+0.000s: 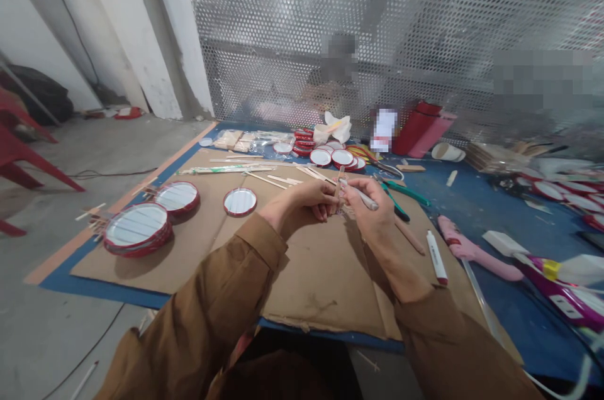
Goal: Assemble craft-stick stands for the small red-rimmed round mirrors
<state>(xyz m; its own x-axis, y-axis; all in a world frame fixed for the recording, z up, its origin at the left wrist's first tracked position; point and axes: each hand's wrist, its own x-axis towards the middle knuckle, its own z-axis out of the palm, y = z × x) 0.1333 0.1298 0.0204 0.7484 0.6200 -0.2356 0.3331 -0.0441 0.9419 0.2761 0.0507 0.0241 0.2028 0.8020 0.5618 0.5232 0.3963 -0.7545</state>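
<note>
My left hand point(312, 196) is closed around a small piece of wooden stick point(340, 180), held upright over the cardboard sheet point(325, 293). Close beside it, my right hand point(374, 210) grips a white marker pen point(364, 197), its front end angled toward the stick. The fingers of both hands nearly meet, so the exact contact between pen and wood is hidden. Past my right hand lie green-handled pliers point(408, 192) and a brown wooden stick point(409, 236). A second white marker with a red end point(436, 258) rests on the cardboard's right side.
Red-rimmed round drum-like pieces point(136, 228) stand at left, with a single red-rimmed lid point(240, 202) nearer the middle. Thin wooden strips point(267, 180) lie behind my hands. At right are a pink glue gun point(479, 252) and a purple power strip point(561, 299). A perforated metal panel point(274, 29) rises behind.
</note>
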